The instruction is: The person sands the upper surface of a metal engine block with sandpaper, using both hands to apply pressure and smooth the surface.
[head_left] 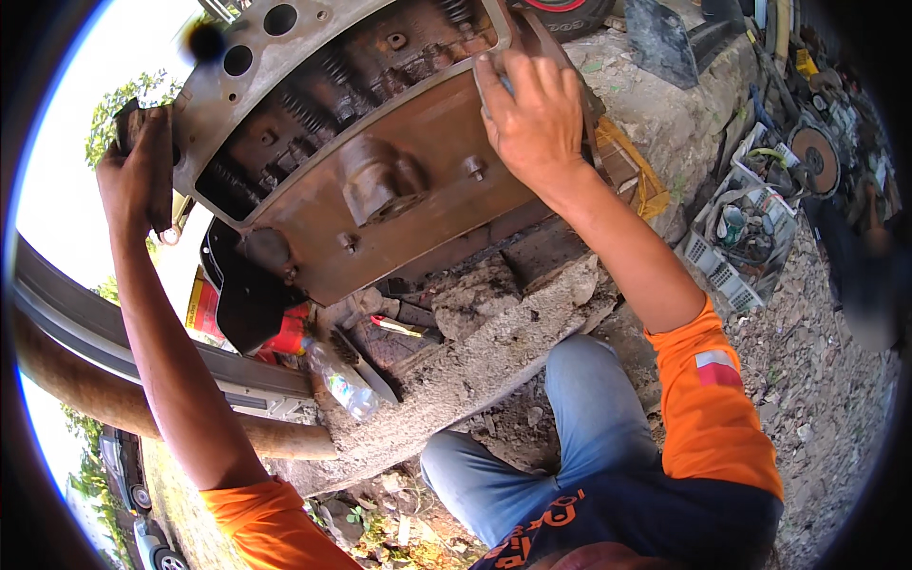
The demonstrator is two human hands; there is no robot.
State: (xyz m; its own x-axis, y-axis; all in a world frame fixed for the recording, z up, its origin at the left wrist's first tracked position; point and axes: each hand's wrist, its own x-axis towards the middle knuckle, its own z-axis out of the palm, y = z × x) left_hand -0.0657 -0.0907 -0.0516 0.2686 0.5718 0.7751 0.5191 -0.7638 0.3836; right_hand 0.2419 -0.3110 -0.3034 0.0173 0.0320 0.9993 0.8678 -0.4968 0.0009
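Note:
A large brown metal engine part (418, 204) with coil springs (306, 112) in its open recess fills the upper middle. My right hand (540, 119) is closed at the upper right corner of its rim, fingers pressed around a small grey piece (496, 84) that my hand partly covers. At the engine's left end, the fingers of my left hand (128, 185) are wrapped round a dark flat piece (159, 166). Whether that piece is fixed to the engine cannot be made out. A rounded housing (380, 180) juts from the engine's near side.
Below the engine, a paintbrush (404, 327), a knife-like blade (366, 366) and a clear plastic bottle (342, 382) lie on a rough concrete ledge (456, 389). A red container (285, 332) stands left. At right are a white crate (727, 256) of odds and ends and a disc (815, 160).

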